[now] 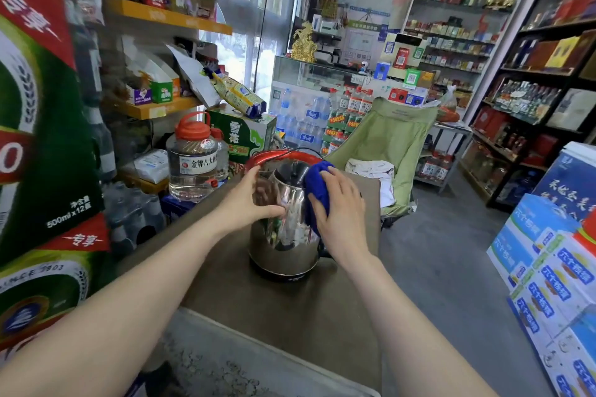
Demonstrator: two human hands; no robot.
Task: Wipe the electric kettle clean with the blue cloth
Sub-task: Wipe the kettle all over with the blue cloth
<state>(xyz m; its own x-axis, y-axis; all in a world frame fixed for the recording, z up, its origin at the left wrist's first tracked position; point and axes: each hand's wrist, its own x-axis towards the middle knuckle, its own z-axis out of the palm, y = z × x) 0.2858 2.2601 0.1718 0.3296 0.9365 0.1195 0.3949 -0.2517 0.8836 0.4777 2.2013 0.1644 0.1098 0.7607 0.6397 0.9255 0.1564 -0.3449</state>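
A shiny steel electric kettle stands upright on its black base in the middle of a brown table. My left hand is pressed against the kettle's left upper side, thumb across the steel, steadying it. My right hand presses a bunched blue cloth against the kettle's upper right side, near the lid. The kettle's handle is mostly hidden behind my right hand and the cloth.
A big clear jug with a red cap and beer cartons crowd the left. A green folding chair with a white rag stands beyond the table. Stacked blue-and-white boxes fill the right; grey floor lies between.
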